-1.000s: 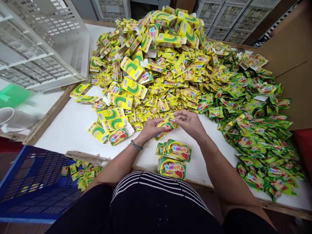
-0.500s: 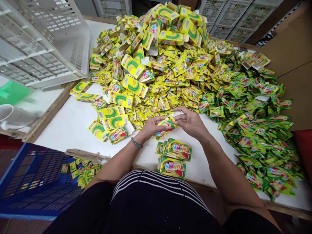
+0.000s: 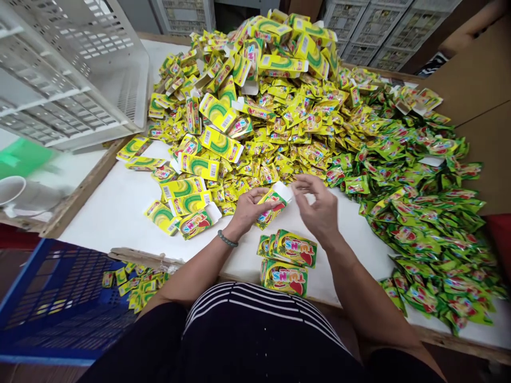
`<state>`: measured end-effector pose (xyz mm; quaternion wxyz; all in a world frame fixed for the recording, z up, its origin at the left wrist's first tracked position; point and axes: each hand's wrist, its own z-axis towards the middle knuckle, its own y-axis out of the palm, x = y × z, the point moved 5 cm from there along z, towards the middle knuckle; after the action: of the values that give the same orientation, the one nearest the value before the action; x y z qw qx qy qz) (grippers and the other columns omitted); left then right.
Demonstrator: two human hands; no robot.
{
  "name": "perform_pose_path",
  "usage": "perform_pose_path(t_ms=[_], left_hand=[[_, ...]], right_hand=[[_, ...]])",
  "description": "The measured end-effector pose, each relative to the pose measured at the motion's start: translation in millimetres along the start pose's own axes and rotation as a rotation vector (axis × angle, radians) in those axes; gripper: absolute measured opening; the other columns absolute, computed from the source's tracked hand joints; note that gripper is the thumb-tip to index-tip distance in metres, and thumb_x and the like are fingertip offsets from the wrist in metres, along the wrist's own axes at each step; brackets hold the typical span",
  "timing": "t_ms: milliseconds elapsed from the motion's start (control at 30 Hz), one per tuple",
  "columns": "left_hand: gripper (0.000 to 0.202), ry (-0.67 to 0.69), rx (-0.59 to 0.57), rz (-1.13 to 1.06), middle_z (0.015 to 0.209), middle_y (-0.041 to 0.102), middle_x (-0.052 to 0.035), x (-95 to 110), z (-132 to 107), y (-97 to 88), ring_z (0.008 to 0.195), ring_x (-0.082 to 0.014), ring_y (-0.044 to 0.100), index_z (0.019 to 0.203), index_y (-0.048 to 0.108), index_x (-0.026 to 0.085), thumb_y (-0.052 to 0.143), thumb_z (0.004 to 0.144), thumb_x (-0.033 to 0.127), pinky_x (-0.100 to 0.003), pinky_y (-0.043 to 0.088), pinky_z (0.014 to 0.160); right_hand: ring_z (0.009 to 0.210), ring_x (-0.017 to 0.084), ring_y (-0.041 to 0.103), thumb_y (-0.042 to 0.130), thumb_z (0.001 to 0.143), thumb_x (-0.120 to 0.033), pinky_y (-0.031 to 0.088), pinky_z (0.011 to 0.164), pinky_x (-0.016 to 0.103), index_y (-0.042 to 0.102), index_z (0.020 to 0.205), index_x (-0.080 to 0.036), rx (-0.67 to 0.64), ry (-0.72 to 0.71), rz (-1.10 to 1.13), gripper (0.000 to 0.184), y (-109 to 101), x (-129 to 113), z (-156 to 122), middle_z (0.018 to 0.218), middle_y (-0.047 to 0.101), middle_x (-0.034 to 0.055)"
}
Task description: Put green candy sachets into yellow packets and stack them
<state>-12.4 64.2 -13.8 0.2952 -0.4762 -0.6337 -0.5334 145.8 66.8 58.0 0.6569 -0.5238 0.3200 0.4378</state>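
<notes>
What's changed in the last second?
The right hand has shifted slightly right from the end of the box, where a white flap now shows; can't tell if it touches the flap. The left hand still holds the box. The boxes by the shirt and the blue crate are unchanged.

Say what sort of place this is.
Probably a packing workshop: heaped sachets, loose cartons beside them, and crates stacked behind all suggest it.
</notes>
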Motion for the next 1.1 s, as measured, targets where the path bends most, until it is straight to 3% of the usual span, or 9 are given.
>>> perform_pose_path(t_ms=[67, 200, 367, 467, 533, 633, 733, 967, 1100], left_hand=[[0.061, 0.041, 0.048, 0.000, 0.073, 0.072, 0.0017, 4.0, -0.9, -2.0, 0.060, -0.0127, 0.065, 0.105, 0.057, 0.018, 0.089, 0.057, 0.036, -0.024, 0.050, 0.060], [0.065, 0.132, 0.010, 0.000, 0.085, 0.072, 0.0004, 10.1, -3.4, 1.1, 0.067, -0.0129, 0.066, 0.120, 0.050, 0.023, 0.083, 0.066, 0.040, -0.023, 0.050, 0.062], [0.046, 0.190, -0.059, 0.066, 0.096, 0.071, -0.0039, 13.0, -4.1, 3.7, 0.085, -0.0157, 0.067, 0.104, 0.064, 0.019, 0.083, 0.067, 0.037, -0.025, 0.052, 0.077], [0.042, 0.156, -0.108, 0.072, 0.093, 0.071, -0.0034, 12.9, -4.0, 5.2, 0.082, -0.0147, 0.067, 0.100, 0.065, 0.018, 0.083, 0.067, 0.036, -0.026, 0.052, 0.077], [0.045, 0.127, -0.104, 0.047, 0.088, 0.070, -0.0014, 12.0, -3.8, 4.0, 0.074, -0.0126, 0.066, 0.100, 0.062, 0.018, 0.083, 0.066, 0.037, -0.024, 0.052, 0.072], [0.055, 0.091, -0.035, -0.012, 0.074, 0.067, 0.0046, 9.2, -3.3, -1.0, 0.059, -0.0093, 0.062, 0.103, 0.054, 0.020, 0.086, 0.062, 0.037, -0.021, 0.049, 0.059], [0.057, 0.095, 0.007, -0.028, 0.066, 0.065, 0.0064, 7.2, -3.0, -3.4, 0.055, -0.0084, 0.060, 0.099, 0.051, 0.019, 0.088, 0.059, 0.038, -0.019, 0.046, 0.056], [0.053, 0.098, 0.017, -0.006, 0.067, 0.068, 0.0045, 8.0, -4.1, -0.2, 0.057, -0.0086, 0.062, 0.094, 0.056, 0.018, 0.089, 0.057, 0.037, -0.021, 0.048, 0.059], [0.054, 0.107, 0.006, 0.010, 0.069, 0.068, 0.0036, 11.0, -5.2, 0.4, 0.059, -0.0094, 0.063, 0.095, 0.057, 0.018, 0.089, 0.057, 0.038, -0.022, 0.049, 0.062]], right_hand=[[0.093, 0.021, 0.064, 0.066, 0.081, -0.039, 0.055, 0.082, 0.038, 0.070, 0.101, -0.024, 0.075, 0.015, 0.014, 0.026, -3.9, 10.2, -3.3, 0.104, 0.068, 0.0078], [0.089, 0.020, 0.064, 0.074, 0.074, -0.050, 0.056, 0.080, 0.036, 0.074, 0.099, -0.025, -0.153, 0.161, 0.237, 0.036, 14.7, 36.9, -7.2, 0.104, 0.067, 0.0061], [0.083, 0.019, 0.065, 0.070, 0.077, -0.053, 0.056, 0.083, 0.037, 0.073, 0.095, -0.022, -0.308, 0.221, 0.340, 0.035, 29.0, 47.0, -9.1, 0.091, 0.069, 0.0035], [0.076, 0.019, 0.067, 0.071, 0.076, -0.053, 0.058, 0.080, 0.038, 0.067, 0.110, -0.025, -0.285, 0.274, 0.393, 0.044, 27.8, 44.4, -8.2, 0.086, 0.073, 0.0019], [0.081, 0.020, 0.070, 0.072, 0.076, -0.051, 0.058, 0.083, 0.040, 0.064, 0.119, -0.026, -0.263, 0.246, 0.354, 0.051, 25.4, 38.6, -7.4, 0.096, 0.075, 0.0029], [0.103, 0.024, 0.069, 0.068, 0.081, -0.045, 0.052, 0.097, 0.042, 0.074, 0.106, -0.025, -0.280, 0.145, 0.222, 0.033, 23.2, 28.9, -6.8, 0.111, 0.074, 0.0046], [0.108, 0.024, 0.067, 0.065, 0.084, -0.045, 0.049, 0.102, 0.042, 0.078, 0.094, -0.026, -0.288, 0.129, 0.239, 0.025, 23.2, 27.5, -5.8, 0.107, 0.076, 0.0033], [0.072, 0.017, 0.067, 0.082, 0.064, -0.046, 0.055, 0.072, 0.035, 0.079, 0.084, -0.023, -0.153, 0.373, 0.417, 0.030, 28.0, 48.6, 0.3, 0.081, 0.077, 0.0029], [0.069, 0.017, 0.064, 0.081, 0.062, -0.045, 0.052, 0.066, 0.033, 0.080, 0.082, -0.024, -0.128, 0.416, 0.386, 0.029, 27.0, 51.8, 1.9, 0.080, 0.077, 0.0028]])
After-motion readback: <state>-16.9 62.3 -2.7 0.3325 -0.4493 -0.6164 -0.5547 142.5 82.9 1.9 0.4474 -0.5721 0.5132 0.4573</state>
